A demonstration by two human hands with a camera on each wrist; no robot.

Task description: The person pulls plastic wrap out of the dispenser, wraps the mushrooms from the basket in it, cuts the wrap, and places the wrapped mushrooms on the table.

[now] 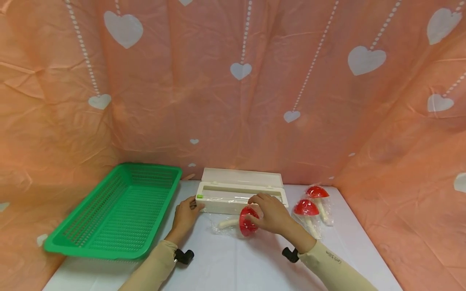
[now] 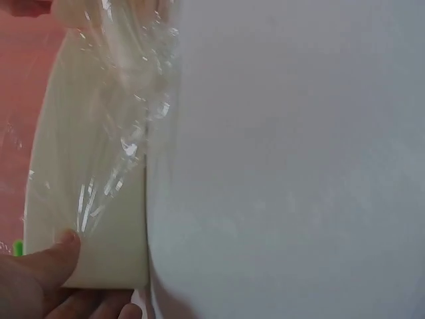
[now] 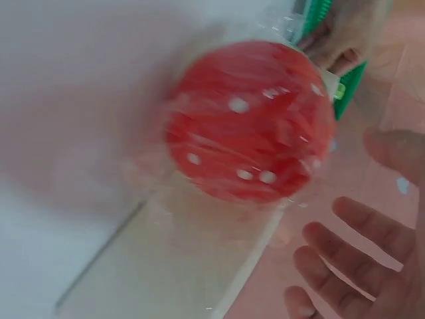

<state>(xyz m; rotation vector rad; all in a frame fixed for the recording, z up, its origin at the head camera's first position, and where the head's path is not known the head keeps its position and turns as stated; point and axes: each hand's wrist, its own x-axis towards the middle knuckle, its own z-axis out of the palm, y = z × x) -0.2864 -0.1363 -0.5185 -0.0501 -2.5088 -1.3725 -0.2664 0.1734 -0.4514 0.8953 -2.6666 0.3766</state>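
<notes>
A long white cling film dispenser (image 1: 220,207) sits at the back of the table, its lid (image 1: 242,177) tipped back. My left hand (image 1: 185,216) holds its left end; in the left wrist view the thumb (image 2: 61,256) presses the front face over stretched film, with fingers round the end. In front of the box is a toy mushroom (image 1: 246,229) with a white-dotted red cap and pale stem, in clear film. My right hand (image 1: 271,213) is beside the cap. In the right wrist view its fingers (image 3: 352,262) are spread and apart from the cap.
Two more film-wrapped toy mushrooms, a nearer one (image 1: 306,207) and a farther one (image 1: 317,191), lie to the right. A green plastic basket (image 1: 91,253) stands on the left. Pink heart-patterned sheeting (image 1: 204,101) rises behind the white tabletop (image 1: 240,264).
</notes>
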